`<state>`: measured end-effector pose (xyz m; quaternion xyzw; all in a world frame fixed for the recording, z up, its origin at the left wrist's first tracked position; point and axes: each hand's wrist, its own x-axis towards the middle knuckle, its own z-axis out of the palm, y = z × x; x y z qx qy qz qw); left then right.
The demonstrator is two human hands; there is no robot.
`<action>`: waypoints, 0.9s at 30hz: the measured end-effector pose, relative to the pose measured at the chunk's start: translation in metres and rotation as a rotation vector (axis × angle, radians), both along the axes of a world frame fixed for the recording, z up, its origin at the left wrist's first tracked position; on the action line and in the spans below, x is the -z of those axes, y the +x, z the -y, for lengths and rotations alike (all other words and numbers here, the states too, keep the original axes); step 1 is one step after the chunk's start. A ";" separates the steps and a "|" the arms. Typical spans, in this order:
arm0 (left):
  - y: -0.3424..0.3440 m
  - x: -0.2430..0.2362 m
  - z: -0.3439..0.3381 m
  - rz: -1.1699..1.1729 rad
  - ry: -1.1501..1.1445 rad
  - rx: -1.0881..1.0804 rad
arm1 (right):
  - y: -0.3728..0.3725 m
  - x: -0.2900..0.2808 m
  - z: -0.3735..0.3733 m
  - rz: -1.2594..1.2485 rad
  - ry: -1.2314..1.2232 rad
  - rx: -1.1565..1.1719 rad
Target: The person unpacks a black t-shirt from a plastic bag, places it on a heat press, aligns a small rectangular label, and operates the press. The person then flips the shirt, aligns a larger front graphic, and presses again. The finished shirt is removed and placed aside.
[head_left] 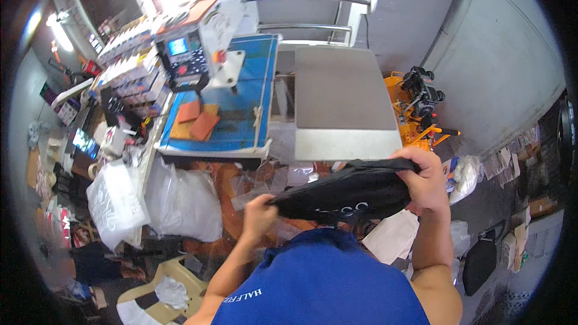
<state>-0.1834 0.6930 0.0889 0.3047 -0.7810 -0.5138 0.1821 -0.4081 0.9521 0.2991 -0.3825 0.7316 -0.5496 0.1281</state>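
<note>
A piece of black cloth (pixel 349 192) with a small white print hangs stretched between my two hands, in front of my blue shirt. Whether it is a shirt or a bag I cannot tell. My left hand (pixel 260 213) is closed on its left end. Higher up, my right hand (pixel 424 174) grips the right end, fingers folded over the top edge. Just beyond the cloth lies a flat press plate (pixel 343 93), grey-brown with a pale front strip. The cloth's upper edge is close to that strip; contact cannot be made out.
Left of the plate is a blue press bed (pixel 241 126) with orange pads (pixel 205 126) under a control head with a lit screen (pixel 178 46). An orange machine (pixel 415 105) stands to the right. Stuffed plastic bags (pixel 183 201) and a beige chair (pixel 192 280) are at the left.
</note>
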 end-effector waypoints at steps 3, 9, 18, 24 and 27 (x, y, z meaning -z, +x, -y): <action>-0.018 -0.028 0.039 -0.318 0.220 0.010 | -0.056 0.020 -0.044 -0.177 0.170 0.190; -0.089 -0.157 0.049 -0.002 -0.656 0.544 | -0.141 0.081 -0.104 -0.221 0.394 0.588; -0.140 -0.142 0.111 -0.282 -0.143 0.071 | -0.229 0.085 -0.125 0.097 0.268 0.592; -0.273 -0.206 0.176 -0.149 -0.473 -0.092 | -0.363 -0.006 -0.033 -0.294 0.325 0.516; -0.361 -0.201 0.228 -0.024 -0.599 -0.016 | -0.449 -0.001 0.027 -0.307 0.523 0.449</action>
